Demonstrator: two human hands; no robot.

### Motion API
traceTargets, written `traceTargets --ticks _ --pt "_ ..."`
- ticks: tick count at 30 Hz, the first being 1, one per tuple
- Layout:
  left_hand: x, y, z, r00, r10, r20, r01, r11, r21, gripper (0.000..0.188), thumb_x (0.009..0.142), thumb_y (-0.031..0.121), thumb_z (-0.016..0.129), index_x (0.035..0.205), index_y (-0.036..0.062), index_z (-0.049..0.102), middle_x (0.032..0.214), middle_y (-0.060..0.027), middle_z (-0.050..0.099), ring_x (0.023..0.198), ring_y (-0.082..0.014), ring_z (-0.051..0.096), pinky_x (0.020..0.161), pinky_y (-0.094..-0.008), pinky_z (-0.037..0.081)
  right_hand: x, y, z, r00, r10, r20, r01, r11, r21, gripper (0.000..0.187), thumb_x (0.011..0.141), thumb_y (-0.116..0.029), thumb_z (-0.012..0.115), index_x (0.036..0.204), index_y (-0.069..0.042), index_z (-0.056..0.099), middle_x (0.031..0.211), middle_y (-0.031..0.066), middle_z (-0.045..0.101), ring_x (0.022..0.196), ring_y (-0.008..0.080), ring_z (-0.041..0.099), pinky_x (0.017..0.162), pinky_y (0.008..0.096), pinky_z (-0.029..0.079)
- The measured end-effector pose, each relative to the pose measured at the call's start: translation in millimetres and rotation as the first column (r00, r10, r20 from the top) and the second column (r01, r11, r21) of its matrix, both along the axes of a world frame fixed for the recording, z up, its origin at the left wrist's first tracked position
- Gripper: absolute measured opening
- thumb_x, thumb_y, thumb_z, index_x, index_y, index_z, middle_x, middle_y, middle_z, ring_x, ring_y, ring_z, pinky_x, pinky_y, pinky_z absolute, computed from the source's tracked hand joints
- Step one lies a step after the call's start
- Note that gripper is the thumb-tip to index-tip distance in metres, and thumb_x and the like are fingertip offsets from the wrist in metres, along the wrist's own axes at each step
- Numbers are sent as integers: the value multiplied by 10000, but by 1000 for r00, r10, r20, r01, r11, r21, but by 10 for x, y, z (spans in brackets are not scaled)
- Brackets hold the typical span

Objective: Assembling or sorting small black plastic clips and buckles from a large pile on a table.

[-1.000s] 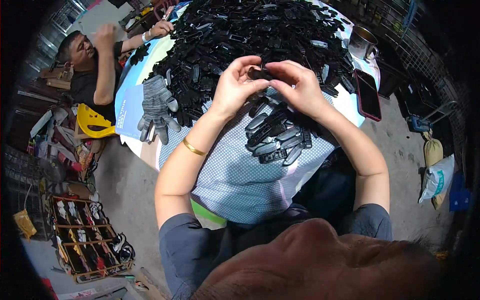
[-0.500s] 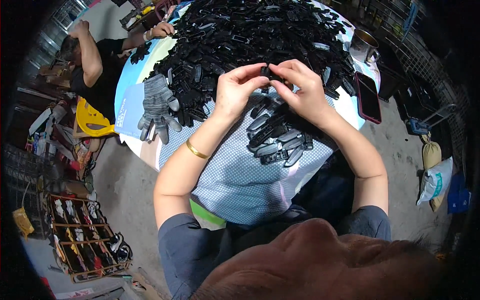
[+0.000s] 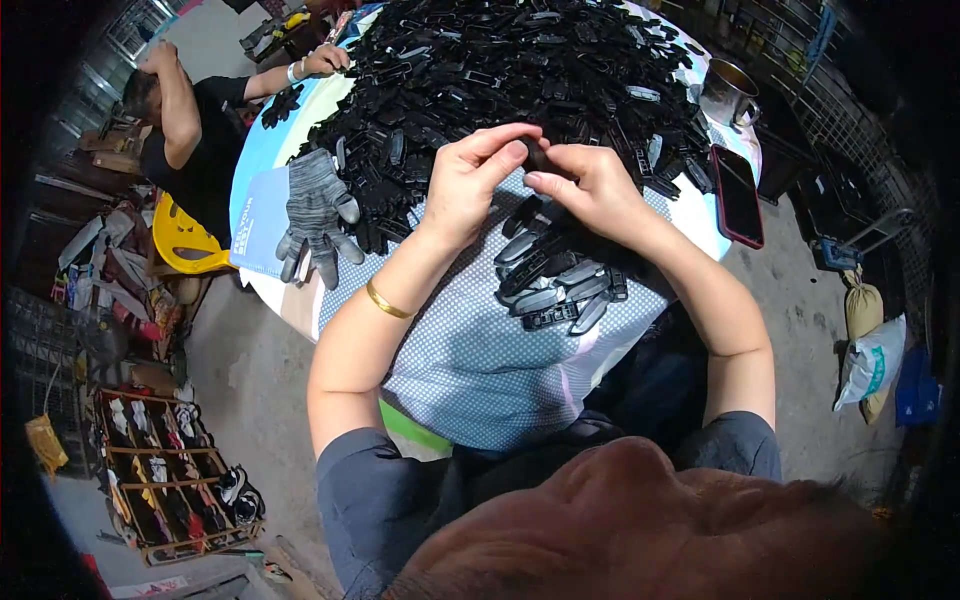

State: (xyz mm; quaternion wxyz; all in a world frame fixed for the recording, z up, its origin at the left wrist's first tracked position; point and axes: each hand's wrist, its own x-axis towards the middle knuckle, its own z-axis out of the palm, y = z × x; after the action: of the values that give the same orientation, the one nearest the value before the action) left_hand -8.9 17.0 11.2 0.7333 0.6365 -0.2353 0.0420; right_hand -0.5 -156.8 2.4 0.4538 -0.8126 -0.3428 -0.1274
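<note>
Seen from above, a person sits at a table covered with patterned cloth (image 3: 470,375). At upper centre, their two hands meet over one small dark piece (image 3: 536,157). The left hand (image 3: 468,187) pinches it between thumb and fingers; the right hand (image 3: 607,192) meets its other side, fingertips close in, though whether they squeeze it cannot be told. The piece's details are too dark to make out, so how finished it is stays unclear.

Just below the hands, near the middle of the frame, lies a small pile (image 3: 565,280) of black and grey clips, perhaps those already handled. Beyond, a great heap (image 3: 520,70) of similar dark pieces fills the top of the frame. If the heap is what remains, the work looks far from done: the small pile is only a fraction of it.
</note>
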Motion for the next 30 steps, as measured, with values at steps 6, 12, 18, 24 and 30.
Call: traceTargets --ticks 6,12,18,24,30 --pt "2 42 1 999 -44 -9 44 999 25 201 846 65 559 1022 -7 625 942 -84 645 852 -140 593 804 -257 463 -10 -26 15 973 -1 230 39 987 -158 254 788 -212 654 818 35 599 658 108 593 552 134 548 493 305 422" --pt "-76 52 139 947 -296 -126 316 785 532 238 830 113 591 1036 -1 623 914 -63 651 833 -97 591 744 -231 472 938 -464 416 983 -114 146 160 920 -359 275 810 -207 605 1044 -64 624 886 123 656 818 216 635 756 320 495" --pt "151 30 -107 897 -109 429 -261 652 712 238 780 59 583 1011 58 640 943 -97 624 855 -223 592 766 -294 475 1662 -425 264 818 -486 307 572 630 -525 243 809 -211 579 1024 -113 641 933 133 643 855 300 612 784 390 483" --pt "319 33 -259 669 -248 701 -590 396 703 287 713 99 595 996 86 633 1130 -80 517 1050 -263 462 866 -368 403 1755 -496 191 824 -442 354 566 670 -480 223 769 -240 606 930 -95 663 907 137 645 864 308 614 769 392 492" --pt "338 8 -256 767 -136 627 -452 579 678 245 755 103 609 982 18 576 1043 -121 552 974 -287 523 816 -356 438 1095 -299 206 950 -208 235 231 970 -76 264 855 -157 519 1091 -52 578 901 112 648 772 195 633 685 302 497"
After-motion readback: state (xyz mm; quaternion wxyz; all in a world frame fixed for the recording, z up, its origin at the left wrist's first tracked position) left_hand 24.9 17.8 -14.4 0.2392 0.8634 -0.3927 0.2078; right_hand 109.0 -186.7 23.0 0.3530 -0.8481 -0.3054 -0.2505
